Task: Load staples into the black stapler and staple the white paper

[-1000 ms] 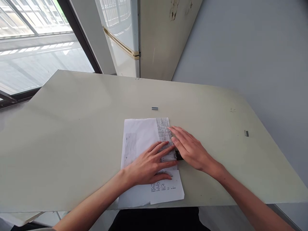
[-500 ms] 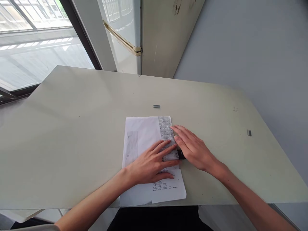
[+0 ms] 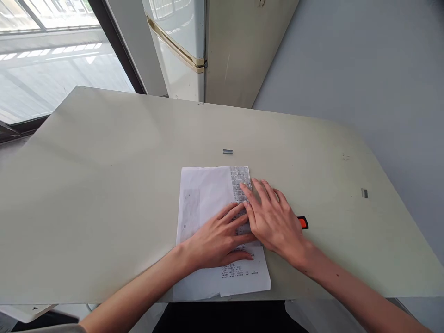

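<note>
Pinning the paper [image 3: 213, 189] flat on the table [image 3: 104, 208], near side, left hand [image 3: 218, 241] has fingers spread, gripping nothing. So it's laid out; right hand [image 3: 277, 221] mostly hides some orange-black thing [image 3: 303, 223], can't really tell its grip or what's left.

One left hand [image 3: 222, 243] and one right hand [image 3: 274, 219] are counted, two in total. Two small grey pieces [image 3: 228, 151] [image 3: 364, 193], one black-and-orange object [image 3: 303, 223], one table [image 3: 104, 194] and one refrigerator [image 3: 236, 55] are present. At least two paper sheets [image 3: 210, 182] are seen; the exact number cannot be determined.
</note>
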The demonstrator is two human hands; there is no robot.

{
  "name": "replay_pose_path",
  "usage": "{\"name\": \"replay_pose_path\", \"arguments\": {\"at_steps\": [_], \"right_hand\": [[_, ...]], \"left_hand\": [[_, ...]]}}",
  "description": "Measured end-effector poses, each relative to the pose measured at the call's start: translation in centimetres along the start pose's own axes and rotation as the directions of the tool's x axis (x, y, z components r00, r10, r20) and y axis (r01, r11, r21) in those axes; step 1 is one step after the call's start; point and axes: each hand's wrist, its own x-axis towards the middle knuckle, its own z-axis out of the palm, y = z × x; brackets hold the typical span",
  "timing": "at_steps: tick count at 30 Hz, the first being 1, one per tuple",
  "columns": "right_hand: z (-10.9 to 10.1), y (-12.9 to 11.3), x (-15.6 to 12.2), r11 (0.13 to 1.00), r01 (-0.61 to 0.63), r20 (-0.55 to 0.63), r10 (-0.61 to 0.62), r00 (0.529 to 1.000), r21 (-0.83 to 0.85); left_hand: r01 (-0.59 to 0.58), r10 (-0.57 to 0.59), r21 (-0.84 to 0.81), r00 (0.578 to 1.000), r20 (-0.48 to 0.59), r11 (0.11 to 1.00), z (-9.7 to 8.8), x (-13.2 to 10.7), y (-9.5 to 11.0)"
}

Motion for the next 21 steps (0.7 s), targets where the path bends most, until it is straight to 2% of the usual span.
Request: {"name": "replay_pose_path", "arguments": {"at_steps": [5, 8, 10, 13, 17, 21], "right_hand": [[-0.9, 0.5, 0.3, 0.994, -0.022, 0.032, 0.018, 0.999, 0.111], [-2.3, 1.2, 0.0, 0.957, -0.108, 0.087, 0.088, 0.992, 0.270], [-3.2, 1.8, -0.6, 0.919, -0.125, 0.108, 0.090, 0.990, 0.373], [-3.8, 3.1, -2.2, 0.893, -0.017, 0.093, -0.028, 0.995, 0.450], [-2.7, 5.4, -4.4, 0.895, 0.150, 0.022, -0.175, 0.984, 0.420], [-1.3, 7.2, -6.1, 0.903, 0.137, -0.052, -0.127, 0.990, 0.406]], "left_hand": [[-0.013, 0.013, -0.011, 1.000, -0.023, 1.000, 0.0, 0.0, 0.0], [-0.009, 0.009, -0.001, 1.000, -0.014, 1.000, -0.3, -0.5, 0.0], [0.009, -0.009, 0.013, 1.000, -0.002, 1.000, -0.6, -1.0, 0.0], [0.032, -0.033, 0.031, 0.999, 0.009, 0.999, -1.4, -2.1, -0.1], [0.036, -0.038, 0.068, 0.999, 0.038, 0.997, -2.4, -3.5, 0.0], [0.130, -0.131, 0.108, 0.991, -0.005, 0.986, -3.5, -5.4, 0.0]]}}
